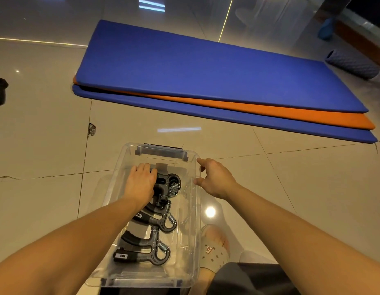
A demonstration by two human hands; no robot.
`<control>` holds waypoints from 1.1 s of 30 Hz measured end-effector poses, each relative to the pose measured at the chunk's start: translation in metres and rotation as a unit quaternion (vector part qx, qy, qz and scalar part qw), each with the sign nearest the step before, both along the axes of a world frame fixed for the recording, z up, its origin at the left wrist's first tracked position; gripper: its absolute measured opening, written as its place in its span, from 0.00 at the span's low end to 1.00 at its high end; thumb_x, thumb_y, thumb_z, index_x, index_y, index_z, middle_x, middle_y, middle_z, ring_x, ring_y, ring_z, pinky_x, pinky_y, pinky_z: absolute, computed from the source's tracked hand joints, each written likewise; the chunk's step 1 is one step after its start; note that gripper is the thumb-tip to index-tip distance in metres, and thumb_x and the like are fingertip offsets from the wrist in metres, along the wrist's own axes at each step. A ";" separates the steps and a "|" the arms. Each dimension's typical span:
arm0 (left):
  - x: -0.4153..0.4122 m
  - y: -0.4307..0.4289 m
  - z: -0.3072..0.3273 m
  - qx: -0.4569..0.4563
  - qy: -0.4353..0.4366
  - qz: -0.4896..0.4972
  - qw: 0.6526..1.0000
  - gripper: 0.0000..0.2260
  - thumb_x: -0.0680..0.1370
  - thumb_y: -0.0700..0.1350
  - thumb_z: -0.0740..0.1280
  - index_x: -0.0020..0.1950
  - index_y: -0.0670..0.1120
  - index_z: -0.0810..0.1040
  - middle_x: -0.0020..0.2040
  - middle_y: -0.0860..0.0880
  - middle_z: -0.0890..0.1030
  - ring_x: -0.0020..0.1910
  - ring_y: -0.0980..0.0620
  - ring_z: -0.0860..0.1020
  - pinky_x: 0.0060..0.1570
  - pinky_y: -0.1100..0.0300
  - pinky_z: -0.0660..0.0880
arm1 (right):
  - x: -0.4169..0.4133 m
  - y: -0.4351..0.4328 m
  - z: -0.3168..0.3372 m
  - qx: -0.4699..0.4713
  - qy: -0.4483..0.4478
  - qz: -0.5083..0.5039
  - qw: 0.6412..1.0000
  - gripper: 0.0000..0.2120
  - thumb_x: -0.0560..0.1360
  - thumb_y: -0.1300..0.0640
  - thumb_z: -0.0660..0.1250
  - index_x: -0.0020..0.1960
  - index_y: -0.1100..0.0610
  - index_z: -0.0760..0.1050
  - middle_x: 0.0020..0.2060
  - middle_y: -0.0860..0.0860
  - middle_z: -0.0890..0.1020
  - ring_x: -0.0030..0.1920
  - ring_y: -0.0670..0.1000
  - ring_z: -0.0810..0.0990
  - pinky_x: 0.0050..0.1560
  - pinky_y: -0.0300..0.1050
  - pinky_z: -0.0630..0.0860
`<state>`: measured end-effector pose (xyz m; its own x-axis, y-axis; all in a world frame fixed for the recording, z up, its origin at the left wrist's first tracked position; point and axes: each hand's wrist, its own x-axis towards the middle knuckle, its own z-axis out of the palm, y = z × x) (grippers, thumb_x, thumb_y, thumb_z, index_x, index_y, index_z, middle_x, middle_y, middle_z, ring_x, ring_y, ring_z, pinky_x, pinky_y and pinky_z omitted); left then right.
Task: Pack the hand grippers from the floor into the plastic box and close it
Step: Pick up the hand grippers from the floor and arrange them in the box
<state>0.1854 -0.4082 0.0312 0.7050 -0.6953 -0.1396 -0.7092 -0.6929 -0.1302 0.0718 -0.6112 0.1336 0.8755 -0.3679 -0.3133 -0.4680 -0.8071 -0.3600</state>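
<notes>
The left hand, deep in the far end of the clear plastic box on the floor, grips a hand gripper stacked on others, while the right hand spreads loose and empty at the box's right rim, so springs may snag and the pile may stand too high for closing.

Both bare forearms reach forward from the bottom corners of the view, drawing closer together. The left hand lies palm down with a straight wrist, its fingers curled downward over the handle of a hand gripper. The right hand hovers off to the right, back upward. Its index finger stretches forward, its thumb points left, and the other fingers are loosely bent, holding nothing.
</notes>
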 end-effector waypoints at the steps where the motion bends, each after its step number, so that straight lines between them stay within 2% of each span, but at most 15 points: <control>1: 0.000 0.000 -0.001 0.000 -0.001 0.000 1.000 0.23 0.73 0.55 0.73 0.64 0.47 0.74 0.57 0.47 0.76 0.57 0.47 0.73 0.59 0.53 0.68 | 0.000 0.000 0.000 0.000 0.000 -0.001 1.000 0.35 0.76 0.48 0.72 0.79 0.51 0.63 0.63 0.49 0.77 0.64 0.53 0.76 0.59 0.48 0.73; 7: 0.001 -0.002 -0.003 -0.024 0.023 0.004 0.999 0.25 0.72 0.55 0.74 0.66 0.48 0.73 0.60 0.47 0.76 0.60 0.47 0.73 0.61 0.52 0.67 | -0.001 -0.001 -0.002 0.004 -0.001 -0.002 1.000 0.35 0.76 0.49 0.73 0.79 0.51 0.63 0.63 0.49 0.77 0.61 0.53 0.77 0.56 0.47 0.72; 13: -0.001 0.000 0.000 -0.039 0.045 0.043 0.997 0.26 0.72 0.48 0.74 0.69 0.50 0.71 0.64 0.47 0.76 0.62 0.46 0.73 0.60 0.52 0.69 | 0.001 -0.002 -0.003 0.013 -0.003 -0.005 1.000 0.36 0.75 0.49 0.74 0.79 0.51 0.63 0.62 0.49 0.78 0.56 0.53 0.80 0.55 0.47 0.74; 18: -0.002 0.001 0.003 -0.042 0.048 0.049 0.997 0.28 0.71 0.47 0.76 0.68 0.49 0.70 0.64 0.48 0.76 0.62 0.47 0.74 0.60 0.52 0.70 | 0.002 -0.001 -0.003 0.015 -0.004 -0.007 1.000 0.36 0.75 0.49 0.74 0.79 0.51 0.64 0.62 0.50 0.79 0.55 0.52 0.80 0.53 0.46 0.73; 23: -0.003 0.002 0.008 -0.067 0.068 0.053 0.994 0.27 0.73 0.50 0.76 0.69 0.48 0.70 0.64 0.48 0.76 0.62 0.47 0.74 0.62 0.53 0.71 | 0.003 0.000 -0.001 0.016 0.009 -0.016 1.000 0.36 0.75 0.49 0.74 0.78 0.51 0.65 0.62 0.49 0.79 0.59 0.53 0.78 0.55 0.47 0.73; 28: -0.007 0.003 0.033 -0.097 0.097 0.062 0.989 0.22 0.73 0.42 0.72 0.66 0.47 0.72 0.58 0.47 0.78 0.57 0.47 0.75 0.55 0.54 0.74 | 0.002 0.006 0.006 0.025 0.021 -0.038 0.999 0.36 0.75 0.51 0.74 0.79 0.50 0.63 0.65 0.51 0.79 0.64 0.55 0.77 0.61 0.50 0.74; 30: -0.007 0.005 0.052 -0.128 0.106 0.056 0.984 0.21 0.72 0.40 0.72 0.64 0.47 0.73 0.57 0.47 0.78 0.55 0.47 0.75 0.53 0.53 0.75 | -0.001 0.012 0.013 0.008 0.027 -0.041 0.999 0.36 0.75 0.49 0.74 0.79 0.50 0.64 0.66 0.52 0.78 0.65 0.56 0.77 0.62 0.51 0.75; 33: -0.006 0.013 0.083 -0.178 0.106 0.054 0.977 0.23 0.72 0.41 0.72 0.66 0.48 0.74 0.59 0.48 0.79 0.57 0.46 0.76 0.55 0.51 0.76 | -0.004 0.027 0.028 -0.047 0.017 -0.041 0.998 0.35 0.75 0.46 0.73 0.78 0.50 0.65 0.68 0.52 0.76 0.65 0.57 0.77 0.60 0.52 0.76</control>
<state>0.1794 -0.3952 0.1141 0.7580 -0.6500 -0.0531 -0.6149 -0.7394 0.2742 0.0678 -0.5845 0.1615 0.8301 -0.4674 -0.3039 -0.5452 -0.7946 -0.2671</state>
